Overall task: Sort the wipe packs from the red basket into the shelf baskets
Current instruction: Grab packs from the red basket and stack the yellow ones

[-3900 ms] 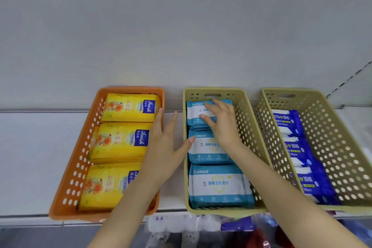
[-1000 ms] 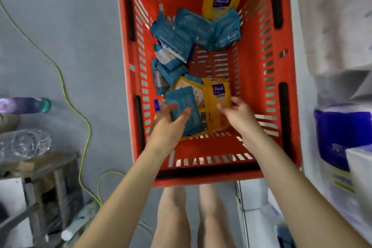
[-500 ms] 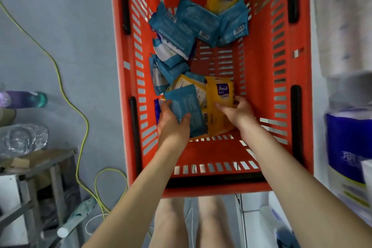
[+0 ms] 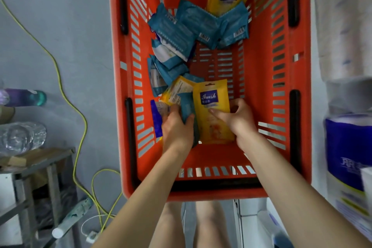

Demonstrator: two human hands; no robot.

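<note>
beside red basket [image 4: 115,46], yellow cable [image 4: 86,125], clear bottle [image 4: 20,137]

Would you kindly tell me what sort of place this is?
Likely a small shop or its stockroom: a red shopping basket holds retail wipe packs, beside stacked packs of wrapped tissue rolls.

A grey floor [image 4: 60,26] lies on the left, with a yellow cable [image 4: 85,121] winding across it and looping near a white plug lead [image 4: 90,233]. At the left edge a purple bottle [image 4: 24,97] and a clear plastic bottle [image 4: 20,137] lie above a grey metal stand [image 4: 40,163]. On the right are stacked paper rolls [image 4: 342,16] and a blue-wrapped pack [image 4: 346,147].
</note>
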